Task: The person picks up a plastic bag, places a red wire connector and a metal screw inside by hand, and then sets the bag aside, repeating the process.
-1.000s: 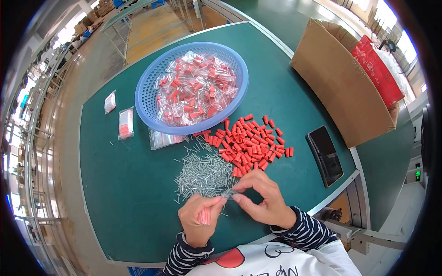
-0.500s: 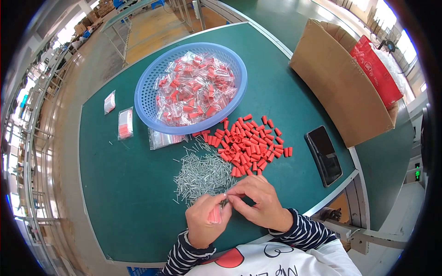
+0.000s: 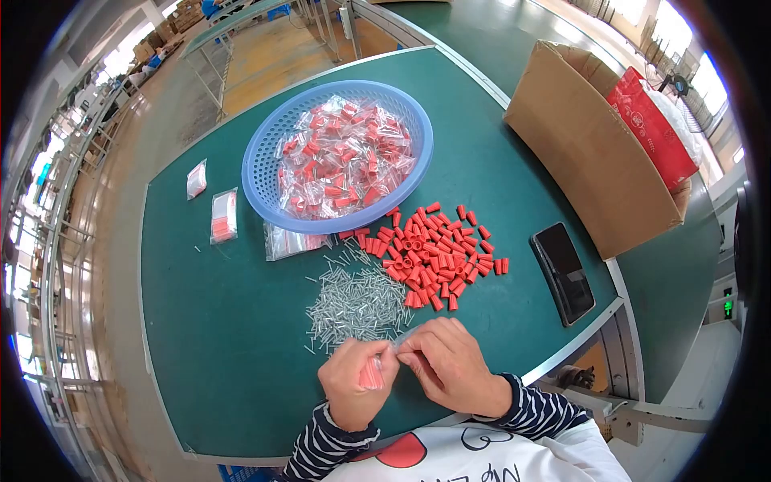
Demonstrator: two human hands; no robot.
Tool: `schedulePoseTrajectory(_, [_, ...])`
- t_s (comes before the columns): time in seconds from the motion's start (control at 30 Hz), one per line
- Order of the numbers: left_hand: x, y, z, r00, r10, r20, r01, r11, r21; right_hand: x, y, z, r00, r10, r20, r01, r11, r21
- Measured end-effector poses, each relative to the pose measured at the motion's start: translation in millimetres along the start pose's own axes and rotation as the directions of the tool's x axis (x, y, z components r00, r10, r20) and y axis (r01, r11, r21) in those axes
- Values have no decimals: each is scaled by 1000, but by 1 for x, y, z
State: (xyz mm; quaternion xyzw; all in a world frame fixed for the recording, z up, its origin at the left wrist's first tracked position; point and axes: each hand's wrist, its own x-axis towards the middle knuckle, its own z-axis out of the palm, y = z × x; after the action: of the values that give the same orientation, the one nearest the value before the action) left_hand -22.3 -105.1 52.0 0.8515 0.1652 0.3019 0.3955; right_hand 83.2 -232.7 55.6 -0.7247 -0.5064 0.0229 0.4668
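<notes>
My left hand (image 3: 347, 389) is closed around a stack of small zip bags with red strips (image 3: 372, 375). My right hand (image 3: 454, 368) pinches a clear plastic bag (image 3: 406, 337) whose edge also meets my left thumb and forefinger. Whether anything lies inside that bag, I cannot make out. Just beyond both hands spreads a heap of silvery screws or nails (image 3: 353, 309). To its right lies a loose pile of red tapered plastic caps (image 3: 440, 255).
A blue perforated basket (image 3: 259, 197) holds many filled bags. More bag packs (image 3: 224, 217) lie at left, and another pack (image 3: 291, 242) is partly under the basket. A phone (image 3: 562, 273) and a cardboard box (image 3: 578, 153) stand at right on the green table (image 3: 217, 345).
My hands have shifted slightly, and more of the clear bag shows between them, above the right fingertips. The view has tilted a little.
</notes>
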Motion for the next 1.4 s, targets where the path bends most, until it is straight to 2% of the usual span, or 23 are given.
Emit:
schedulePoseTrajectory(0.03, [0,0,0,999,-2,-33,3,1000,28,-1,-2,1,1000,10,-4,-10,1000,-2])
schedulePoseTrajectory(0.13, [1,-1,0,999,-27,42,25,998,66,-4,-3,4,999,26,-29,-26,1000,-8])
schedulePoseTrajectory(0.27, [1,0,-5,982,-125,141,129,992,-19,-8,-4,-1,997,82,-11,-82,996,21])
schedulePoseTrajectory(0.37, [0,3,-6,969,-177,170,190,979,-67,-10,-1,-6,1000,6,-30,-5,1000,24])
schedulePoseTrajectory(0.43, [0,5,-7,967,-192,169,211,972,-103,-11,-1,-7,997,-71,16,71,997,-39])
schedulePoseTrajectory(0.57, [-1,7,-5,980,-123,155,136,988,-73,-16,0,-9,993,-103,54,109,989,-105])
schedulePoseTrajectory(0.67, [-3,11,-5,980,-98,173,109,992,-58,-22,-2,-10,993,-62,101,80,979,-187])
schedulePoseTrajectory(0.73, [-5,15,-7,970,-103,219,118,991,-55,-23,-5,-13,981,-50,188,101,956,-276])
schedulePoseTrajectory(0.83, [-10,13,-10,944,-25,330,72,989,-132,-27,-8,-21,939,-9,344,132,932,-337])
schedulePoseTrajectory(0.87, [-9,17,-13,917,-42,397,105,985,-137,-28,-8,-24,917,8,399,142,928,-345])
schedulePoseTrajectory(0.97, [-16,9,-16,922,-15,387,86,983,-165,-34,0,-28,897,-75,436,183,960,-212])
schedulePoseTrajectory(1.07, [-7,17,-25,922,20,387,10,997,-74,-32,-1,-35,922,-37,384,140,960,-242])
schedulePoseTrajectory(1.17, [-11,12,-19,886,189,423,-194,981,-33,-28,-6,-39,879,-43,475,125,982,-142])
schedulePoseTrajectory(1.2, [-14,7,-15,896,204,394,-213,977,-20,-28,-8,-39,873,-65,484,131,986,-102])
schedulePoseTrajectory(1.3, [-17,4,-16,904,242,353,-262,965,10,-27,-10,-36,850,-98,518,123,992,-14])
schedulePoseTrajectory(1.4, [-16,11,-17,899,185,398,-168,983,-77,-30,-8,-35,826,-76,559,93,996,-1])
